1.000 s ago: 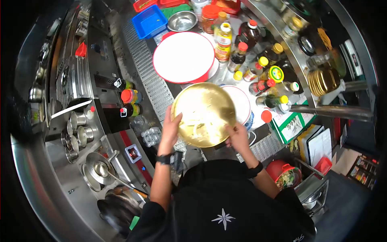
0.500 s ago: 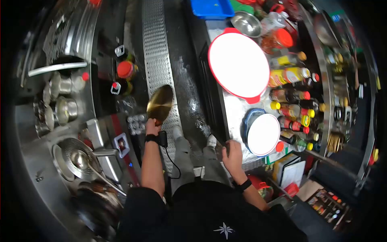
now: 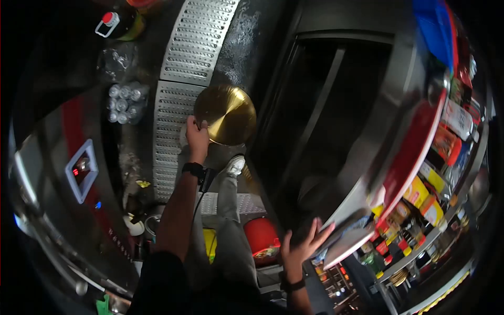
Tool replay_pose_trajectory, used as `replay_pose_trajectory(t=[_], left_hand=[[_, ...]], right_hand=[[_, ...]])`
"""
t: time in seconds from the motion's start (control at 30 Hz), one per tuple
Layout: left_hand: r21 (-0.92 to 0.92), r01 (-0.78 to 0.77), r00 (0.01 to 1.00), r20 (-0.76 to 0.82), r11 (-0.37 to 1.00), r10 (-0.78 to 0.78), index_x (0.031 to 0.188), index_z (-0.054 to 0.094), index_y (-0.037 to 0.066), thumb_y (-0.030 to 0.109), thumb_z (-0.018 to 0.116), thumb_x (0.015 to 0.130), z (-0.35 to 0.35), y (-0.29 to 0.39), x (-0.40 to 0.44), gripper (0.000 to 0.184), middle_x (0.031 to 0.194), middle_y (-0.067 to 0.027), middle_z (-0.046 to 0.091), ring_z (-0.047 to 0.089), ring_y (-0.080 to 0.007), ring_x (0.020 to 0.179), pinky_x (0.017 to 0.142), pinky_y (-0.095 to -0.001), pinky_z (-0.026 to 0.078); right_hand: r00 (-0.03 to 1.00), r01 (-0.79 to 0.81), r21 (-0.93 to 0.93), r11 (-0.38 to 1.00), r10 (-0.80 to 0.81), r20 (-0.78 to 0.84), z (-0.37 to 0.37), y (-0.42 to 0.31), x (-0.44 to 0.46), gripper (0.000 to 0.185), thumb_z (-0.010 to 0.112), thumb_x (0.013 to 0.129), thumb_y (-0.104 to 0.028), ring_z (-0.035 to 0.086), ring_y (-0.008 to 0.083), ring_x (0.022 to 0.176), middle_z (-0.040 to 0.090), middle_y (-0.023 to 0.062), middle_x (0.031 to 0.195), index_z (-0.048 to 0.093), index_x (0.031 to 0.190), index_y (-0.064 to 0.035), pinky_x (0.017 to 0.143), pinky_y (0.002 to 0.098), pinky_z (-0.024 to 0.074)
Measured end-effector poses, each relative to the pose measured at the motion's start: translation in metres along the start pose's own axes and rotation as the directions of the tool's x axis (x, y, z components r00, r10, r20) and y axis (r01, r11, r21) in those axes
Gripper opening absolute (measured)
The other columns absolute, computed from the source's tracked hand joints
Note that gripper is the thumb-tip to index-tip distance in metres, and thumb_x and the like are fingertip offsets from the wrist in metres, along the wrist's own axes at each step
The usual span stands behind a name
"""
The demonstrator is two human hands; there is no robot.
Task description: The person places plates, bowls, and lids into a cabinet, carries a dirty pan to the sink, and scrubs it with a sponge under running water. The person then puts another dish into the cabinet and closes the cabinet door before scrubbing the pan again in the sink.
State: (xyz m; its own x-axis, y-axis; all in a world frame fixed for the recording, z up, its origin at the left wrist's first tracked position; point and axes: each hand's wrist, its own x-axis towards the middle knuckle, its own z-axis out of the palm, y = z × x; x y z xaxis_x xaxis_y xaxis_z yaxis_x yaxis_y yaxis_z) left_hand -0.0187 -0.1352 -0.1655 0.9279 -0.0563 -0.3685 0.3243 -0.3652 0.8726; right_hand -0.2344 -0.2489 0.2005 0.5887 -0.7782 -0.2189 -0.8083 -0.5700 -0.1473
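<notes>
My left hand point(image 3: 197, 140) grips the near left edge of a gold-coloured round metal plate point(image 3: 231, 114), its thumb on the shiny face. The plate is above the floor grating, facing up toward me. My right hand point(image 3: 305, 245) has its fingers spread and holds nothing. It is nearest to a smaller white dish point(image 3: 350, 247) at the counter edge; whether they touch I cannot tell. Farther up the counter lies a large dish with a red rim point(image 3: 420, 134), seen from the side.
A perforated metal grating point(image 3: 194, 47) runs along the dark floor. A red bucket point(image 3: 261, 237) stands by my legs. Sauce bottles point(image 3: 415, 191) crowd the right counter. On the left are a steel unit with a red stripe point(image 3: 79, 126), wrapped cans point(image 3: 125, 102) and a dark bottle point(image 3: 123, 26).
My view has swung lower and toward the counter's side. The gold plate has turned from edge-on to show its round face. My right hand's fingers have spread out.
</notes>
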Motion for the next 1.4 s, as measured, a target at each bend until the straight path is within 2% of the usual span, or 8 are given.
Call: replay_pose_trajectory(t=[0.23,0.37,0.57,0.63,0.83,0.93,1.2,1.4], left_hand=[[-0.565,0.472,0.879,0.358,0.677,-0.314,0.106,0.047,0.005,0.0,0.055,0.09,0.176,0.031,0.015,0.018,0.095,-0.0044,0.06,0.058,-0.01,0.084,0.068,-0.0259,0.05],[-0.586,0.423,0.881,0.443,0.691,-0.164,0.105,0.05,0.004,0.002,0.059,0.089,0.293,0.033,0.034,0.018,0.098,-0.0064,0.062,0.059,-0.0132,0.091,0.076,-0.0269,0.047],[-0.552,0.178,0.917,0.393,0.815,0.066,0.122,0.049,0.0,0.01,0.066,0.086,0.403,0.044,0.06,0.042,0.109,-0.016,0.063,0.059,-0.0249,0.101,0.086,-0.0354,0.046],[-0.124,0.321,0.642,0.757,0.939,-0.119,0.125,0.048,-0.002,0.016,0.065,0.086,0.416,0.023,0.061,0.047,0.108,-0.0171,0.063,0.061,-0.0251,0.099,0.083,-0.0349,0.049],[-0.2,0.61,0.543,0.811,0.767,-0.22,0.111,0.056,0.003,0.021,0.06,0.089,0.258,0.075,0.038,0.029,0.081,-0.001,0.058,0.052,-0.011,0.062,0.056,-0.0276,0.047],[-0.278,0.534,0.641,0.749,0.798,-0.167,0.111,0.053,0.004,0.024,0.054,0.093,0.161,0.17,0.033,0.027,0.106,-0.0128,0.065,0.063,-0.0169,0.088,0.074,-0.0299,0.054],[-0.157,0.265,0.517,0.856,0.951,-0.003,0.121,0.05,0.004,0.036,0.044,0.096,0.05,0.421,-0.031,0.041,0.107,-0.0127,0.061,0.064,-0.0214,0.092,0.073,-0.0358,0.058],[-0.212,0.424,0.424,0.906,0.88,0.014,0.122,0.047,-0.003,-0.002,0.06,0.079,0.111,0.452,-0.079,0.044,0.109,-0.016,0.06,0.065,-0.0271,0.091,0.067,-0.0383,0.059]], right_hand=[[0.997,0.076,-0.215,0.974,-0.073,0.023,-0.002,0.003,-0.003,0.074,0.066,0.074,-0.02,0.046,0.0422,0.118,0.009,0.0331,0.148,0.035,0.14,-0.006,0.096,0.0507,0.0417],[0.992,-0.122,-0.248,0.961,0.126,-0.001,-0.014,-0.013,-0.004,0.059,0.07,0.073,-0.032,0.051,0.0392,0.11,0.054,0.0233,0.118,0.051,0.124,-0.0085,0.101,0.0537,0.0348],[0.998,-0.009,-0.273,0.962,0.025,0.057,-0.012,0.024,-0.047,0.071,0.073,0.066,-0.023,0.051,0.0429,0.107,0.051,0.0278,0.116,0.045,0.129,-0.0025,0.106,0.0595,0.0238],[0.997,0.029,-0.162,0.986,-0.016,0.079,-0.014,0.01,-0.028,0.07,0.072,0.068,-0.023,0.05,0.0447,0.106,0.05,0.0282,0.118,0.044,0.128,-0.0003,0.105,0.0568,0.0271],[0.971,-0.074,0.025,0.997,0.067,0.231,-0.008,0.005,-0.021,0.066,0.071,0.074,-0.023,0.044,0.0399,0.121,0.043,0.0258,0.133,0.047,0.128,0.0044,0.111,0.0473,0.0195],[0.989,-0.106,0.071,0.992,0.098,0.109,0.006,0.006,-0.021,0.063,0.068,0.072,-0.024,0.041,0.0484,0.123,0.028,0.0359,0.139,0.051,0.131,-0.013,0.088,0.0491,0.0486],[0.999,0.027,0.088,0.996,-0.029,0.023,-0.034,0.0,0.001,0.06,0.061,0.075,-0.024,0.033,0.0445,0.131,0.032,0.0285,0.142,0.05,0.132,-0.0111,0.105,0.0546,0.0304],[0.991,0.098,0.184,0.978,-0.079,-0.104,-0.036,0.009,-0.002,0.056,0.06,0.071,-0.02,0.027,0.0406,0.136,0.026,0.0278,0.146,0.054,0.124,-0.0035,0.109,0.0516,0.0247]])
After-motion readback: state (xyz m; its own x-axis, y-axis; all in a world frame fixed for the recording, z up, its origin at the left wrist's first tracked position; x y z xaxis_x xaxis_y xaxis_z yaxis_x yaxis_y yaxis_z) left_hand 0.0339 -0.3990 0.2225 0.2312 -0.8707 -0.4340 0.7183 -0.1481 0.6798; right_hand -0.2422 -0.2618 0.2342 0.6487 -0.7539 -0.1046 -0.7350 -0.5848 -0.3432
